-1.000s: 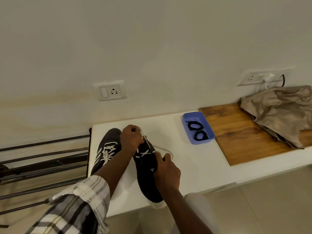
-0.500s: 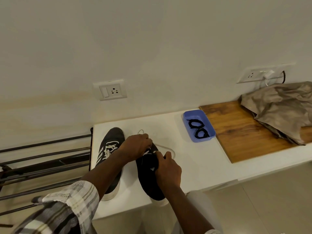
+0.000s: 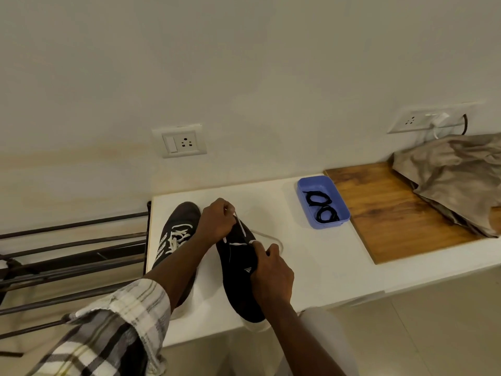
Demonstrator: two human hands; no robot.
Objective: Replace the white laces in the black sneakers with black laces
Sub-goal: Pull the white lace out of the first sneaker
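Two black sneakers stand side by side on the white counter (image 3: 311,272). The left sneaker (image 3: 176,234) keeps its white lacing. My left hand (image 3: 217,221) pinches a white lace (image 3: 240,226) and holds it taut above the right sneaker (image 3: 238,278). My right hand (image 3: 271,272) grips that sneaker at its right side near the tongue. A loose length of white lace (image 3: 271,237) loops on the counter just right of the shoe. Two coiled black laces (image 3: 321,206) lie in a blue tray (image 3: 303,210) at the back right.
A wooden board (image 3: 393,213) lies right of the tray, with a crumpled beige cloth (image 3: 455,175) on its far end. A metal rack (image 3: 67,256) stands left of the counter. Wall sockets (image 3: 180,142) sit above. Tiled floor lies below the front edge.
My left hand has risen from low on the right sneaker and drawn the white lace up and taut. My right hand has stayed gripping the shoe's side.
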